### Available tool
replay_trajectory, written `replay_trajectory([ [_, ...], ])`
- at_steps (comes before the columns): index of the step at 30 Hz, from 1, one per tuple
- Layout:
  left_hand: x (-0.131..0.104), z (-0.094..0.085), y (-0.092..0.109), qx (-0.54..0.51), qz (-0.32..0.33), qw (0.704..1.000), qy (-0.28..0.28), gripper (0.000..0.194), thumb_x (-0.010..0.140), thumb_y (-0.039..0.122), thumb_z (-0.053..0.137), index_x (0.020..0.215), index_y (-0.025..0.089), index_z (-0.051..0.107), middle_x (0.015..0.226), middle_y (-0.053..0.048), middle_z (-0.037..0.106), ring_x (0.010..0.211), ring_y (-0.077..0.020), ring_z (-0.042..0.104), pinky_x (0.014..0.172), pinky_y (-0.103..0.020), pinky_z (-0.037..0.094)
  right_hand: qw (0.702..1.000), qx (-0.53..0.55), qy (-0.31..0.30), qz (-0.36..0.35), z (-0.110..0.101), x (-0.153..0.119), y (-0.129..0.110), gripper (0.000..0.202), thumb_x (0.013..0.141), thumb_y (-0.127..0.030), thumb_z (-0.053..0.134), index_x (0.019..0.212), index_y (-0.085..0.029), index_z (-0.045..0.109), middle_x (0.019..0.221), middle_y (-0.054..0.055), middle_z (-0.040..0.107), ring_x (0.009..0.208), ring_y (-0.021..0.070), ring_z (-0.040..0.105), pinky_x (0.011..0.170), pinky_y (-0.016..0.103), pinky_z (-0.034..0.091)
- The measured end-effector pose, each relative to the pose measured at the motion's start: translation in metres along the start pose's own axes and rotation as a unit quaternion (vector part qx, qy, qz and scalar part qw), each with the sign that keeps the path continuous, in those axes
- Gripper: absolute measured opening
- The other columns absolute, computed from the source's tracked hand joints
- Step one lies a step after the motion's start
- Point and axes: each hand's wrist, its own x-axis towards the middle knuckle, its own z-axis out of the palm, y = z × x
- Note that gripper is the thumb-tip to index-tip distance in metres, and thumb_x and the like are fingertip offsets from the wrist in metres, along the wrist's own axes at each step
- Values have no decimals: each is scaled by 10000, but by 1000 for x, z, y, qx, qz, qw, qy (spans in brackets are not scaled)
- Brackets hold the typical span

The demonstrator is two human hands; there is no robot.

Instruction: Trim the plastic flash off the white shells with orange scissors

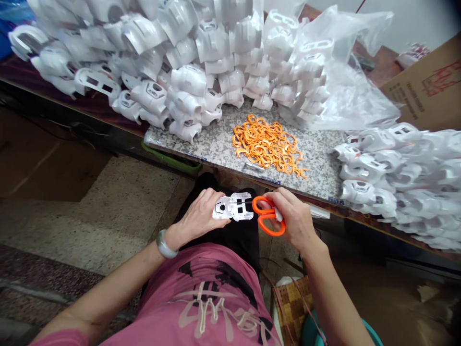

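Observation:
Near the middle of the head view, my left hand (202, 212) is closed on the left end of a white plastic part (236, 206) with dark rectangular openings. My right hand (293, 216) grips orange-handled scissors (271, 225), whose dark blades point left and reach onto the white part. Both hands are over my lap, just in front of the table edge. Beyond them, a pile of small orange curved pieces (268, 146) lies on the speckled tabletop (212, 129).
Stacks of white plastic shells (212, 45) line the back and left of the table, with more shells (406, 178) at the right. Behind them are a clear plastic bag (353, 91) and a cardboard box (428, 86). A woven basket (293, 302) stands below.

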Motion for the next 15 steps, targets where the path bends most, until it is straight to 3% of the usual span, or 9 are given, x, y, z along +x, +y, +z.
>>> replay_trajectory([
  [9, 1, 5, 0, 29, 21, 999, -12, 476, 738, 428, 656, 1093, 145, 515, 983, -97, 523, 911, -258, 481, 804, -382, 426, 997, -37, -43, -52, 2, 4, -8, 248, 960, -329, 390, 897, -189, 585, 767, 43, 564, 698, 146, 510, 573, 248, 353],
  [15, 2, 7, 4, 15, 45, 999, -10, 472, 775, 471, 617, 1087, 130, 523, 982, -102, 535, 902, -250, 482, 809, -373, 426, 990, -73, -68, -98, 33, 6, -14, 262, 965, -291, 372, 863, -172, 583, 759, 58, 557, 715, 169, 486, 570, 260, 340],
])
